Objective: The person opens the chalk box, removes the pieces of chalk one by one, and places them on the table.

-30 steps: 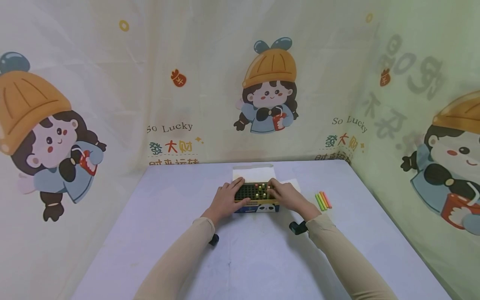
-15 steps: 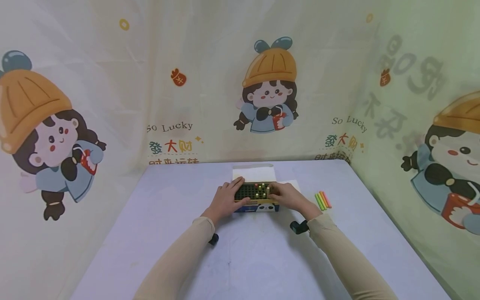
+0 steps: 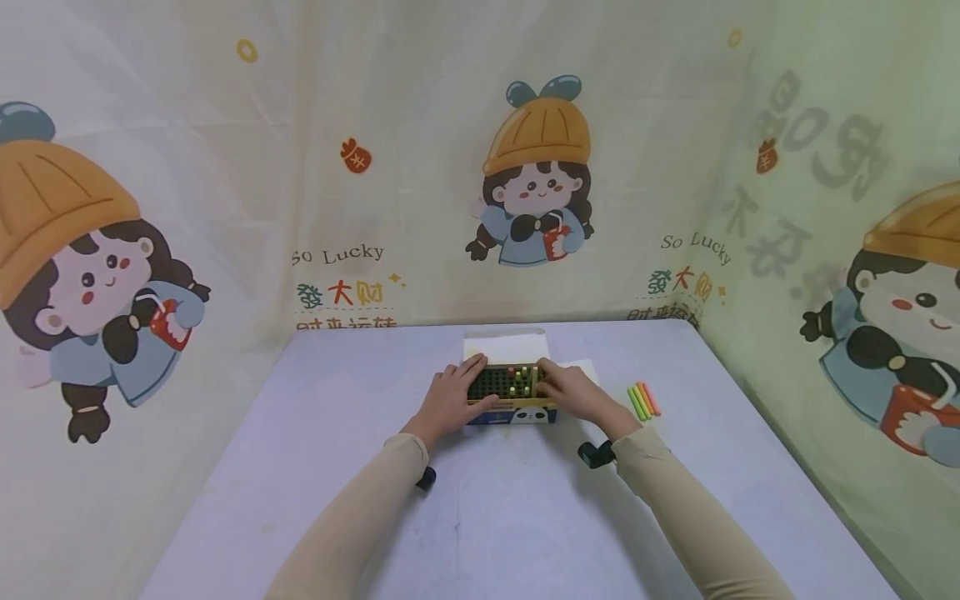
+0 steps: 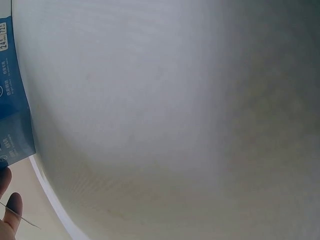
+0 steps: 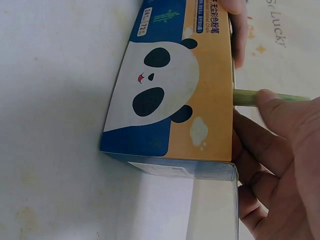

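A green chalk stick (image 5: 245, 98) rises upright at the three o'clock end of the chalk box (image 3: 504, 415), pinched by the right hand (image 3: 577, 392), while the left hand (image 3: 448, 398) grips the nine o'clock end and loose chalk sticks (image 3: 643, 401) lie farther out at three.

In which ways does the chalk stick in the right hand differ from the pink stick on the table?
Colour: the held stick looks green in the right wrist view; the pink stick is pink.
Pose: the held stick stands upright at the open box; the pink stick lies on the table.
Contact: the right hand pinches the held stick; no hand touches the pink stick.
Shared: both are slim and straight.
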